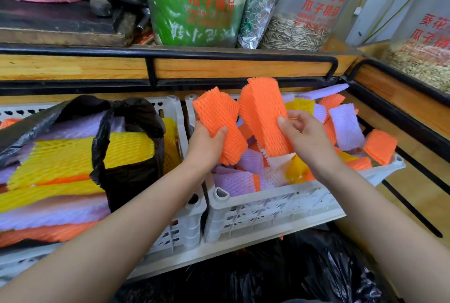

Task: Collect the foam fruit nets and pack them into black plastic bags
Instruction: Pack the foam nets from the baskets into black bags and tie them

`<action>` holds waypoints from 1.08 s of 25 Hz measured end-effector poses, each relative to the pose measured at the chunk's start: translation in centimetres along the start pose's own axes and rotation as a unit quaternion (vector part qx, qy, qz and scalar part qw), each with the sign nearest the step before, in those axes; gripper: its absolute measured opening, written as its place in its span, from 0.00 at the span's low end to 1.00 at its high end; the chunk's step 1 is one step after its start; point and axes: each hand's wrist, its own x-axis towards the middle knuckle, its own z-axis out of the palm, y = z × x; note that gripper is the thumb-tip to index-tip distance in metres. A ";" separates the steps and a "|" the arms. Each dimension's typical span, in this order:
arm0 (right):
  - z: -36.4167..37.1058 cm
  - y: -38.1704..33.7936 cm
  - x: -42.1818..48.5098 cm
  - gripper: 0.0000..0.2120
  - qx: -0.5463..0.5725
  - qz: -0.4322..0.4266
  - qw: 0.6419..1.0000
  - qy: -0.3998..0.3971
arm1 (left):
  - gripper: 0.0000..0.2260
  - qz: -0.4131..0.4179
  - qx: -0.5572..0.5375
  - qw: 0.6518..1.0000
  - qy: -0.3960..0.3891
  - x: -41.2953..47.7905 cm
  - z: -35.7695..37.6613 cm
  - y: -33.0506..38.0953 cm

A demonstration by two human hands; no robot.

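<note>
Where the view begins, just in front of the white crate (267, 207), a crumpled black plastic bag (304, 273) lies low; its mouth cannot be made out. Above the crate's near-left corner, the left hand (207, 139) grips a short bundle of orange nets (219, 112), thumb curled across the front. Beside it, over the crate's middle, the right hand (304, 137) holds a taller orange bundle (263, 108) upright, thumb in front and fingers behind. Inside the crate, loose nets (345, 127) in purple, yellow, orange and white remain heaped. Left of the crate, a filled black bag (131, 156) holds flat stacks of nets. Beyond the crate, sunflower seed bags (294, 34) stand on a shelf.

Step in hand, as judged: gathering orange nets by colour. The next move probably calls for joining both bundles squarely into one stack, then finding a bag's opening to lower it in.
</note>
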 end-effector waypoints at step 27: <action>-2.2 8.8 6.0 0.33 -0.561 -0.067 0.817 -0.118 | 0.20 0.062 -0.069 0.991 -0.092 -1.8 -2.6 1.0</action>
